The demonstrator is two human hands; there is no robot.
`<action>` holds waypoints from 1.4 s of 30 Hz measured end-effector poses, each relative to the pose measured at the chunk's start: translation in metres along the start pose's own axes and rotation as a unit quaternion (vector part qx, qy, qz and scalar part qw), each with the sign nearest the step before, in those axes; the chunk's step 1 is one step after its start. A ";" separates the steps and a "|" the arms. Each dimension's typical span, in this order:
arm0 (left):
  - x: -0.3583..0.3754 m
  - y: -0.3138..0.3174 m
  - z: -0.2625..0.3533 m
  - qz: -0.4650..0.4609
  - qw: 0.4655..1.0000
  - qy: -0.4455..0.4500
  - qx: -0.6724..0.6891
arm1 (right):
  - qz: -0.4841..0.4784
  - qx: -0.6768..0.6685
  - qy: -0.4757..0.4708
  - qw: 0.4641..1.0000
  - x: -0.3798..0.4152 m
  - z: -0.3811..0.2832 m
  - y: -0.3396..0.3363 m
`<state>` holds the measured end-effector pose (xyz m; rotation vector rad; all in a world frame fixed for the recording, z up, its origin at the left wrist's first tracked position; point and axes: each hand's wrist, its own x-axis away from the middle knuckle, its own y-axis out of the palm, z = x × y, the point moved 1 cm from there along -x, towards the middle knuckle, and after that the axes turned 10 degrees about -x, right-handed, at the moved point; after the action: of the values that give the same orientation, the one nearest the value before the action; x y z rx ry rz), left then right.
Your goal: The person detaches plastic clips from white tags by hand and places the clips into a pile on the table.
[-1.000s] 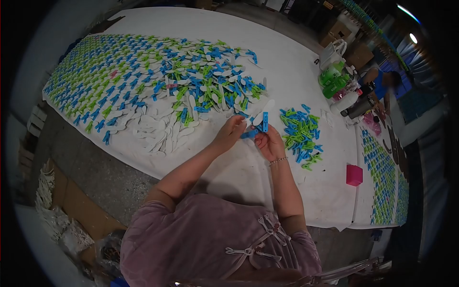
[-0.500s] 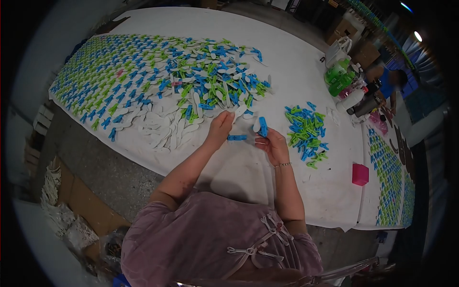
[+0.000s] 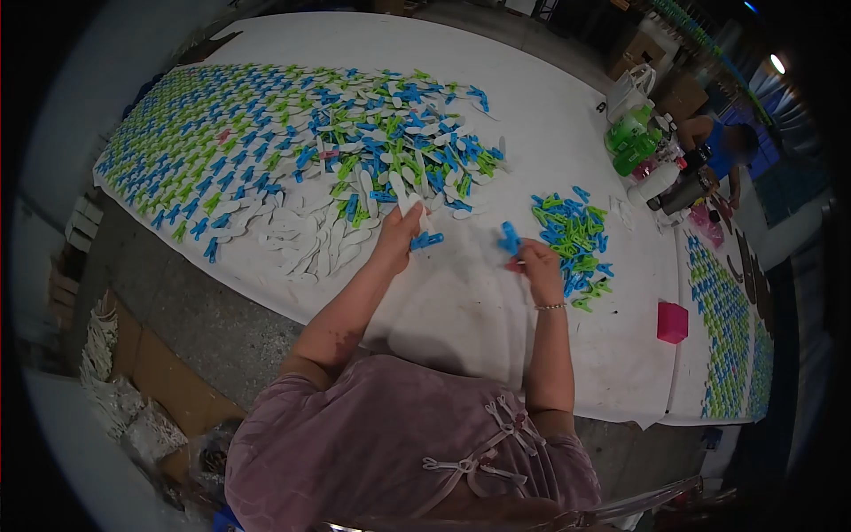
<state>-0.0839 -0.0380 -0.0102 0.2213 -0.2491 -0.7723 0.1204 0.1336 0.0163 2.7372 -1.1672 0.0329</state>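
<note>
My left hand [image 3: 401, 238] is closed round a white paddle-shaped piece [image 3: 407, 199], whose rounded end points up and away. A blue clip [image 3: 427, 240] sticks out sideways at that hand's fingers; how it is held is partly hidden. Pinched in the fingertips of my right hand [image 3: 541, 269] is another blue clip [image 3: 509, 238], held above the white cloth. Just beyond my left hand lies a heap of clips and white pieces [image 3: 390, 142]. Beside my right hand is a pile of loose blue and green clips [image 3: 572, 235].
Rows of clips with white pieces [image 3: 204, 142] cover the table's [image 3: 523, 80] left side. A pink box [image 3: 672, 322] stands at right. Bottles [image 3: 634, 142] and a bag [image 3: 631, 89] stand at the back right, near another person [image 3: 718, 146]. More clip rows [image 3: 722, 319] lie far right.
My hands have moved apart: the right went right with its blue clip, the left slightly left and up. The blue clip beside my left hand moved along with it.
</note>
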 end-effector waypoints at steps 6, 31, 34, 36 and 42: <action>0.015 0.005 0.001 0.083 0.972 0.142 -0.168 | 0.057 0.382 -0.315 0.867 -0.005 -0.022 -0.009; 0.060 -0.146 0.089 0.319 0.649 0.252 -0.643 | -0.101 0.567 -0.268 0.772 -0.090 -0.039 0.143; 0.067 -0.144 0.083 0.301 0.670 0.272 -0.622 | -0.113 0.663 -0.204 0.711 -0.113 -0.045 0.162; 0.073 -0.140 0.082 0.296 0.685 0.269 -0.609 | -0.135 0.668 -0.193 0.706 -0.124 -0.047 0.163; 0.071 -0.126 0.074 0.252 0.725 0.286 -0.574 | -0.203 0.678 -0.155 0.689 -0.139 -0.039 0.151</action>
<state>-0.1400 -0.1843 0.0342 -0.7782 0.7605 -0.1685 -0.0826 0.1369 0.0649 4.4085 -0.5100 0.6550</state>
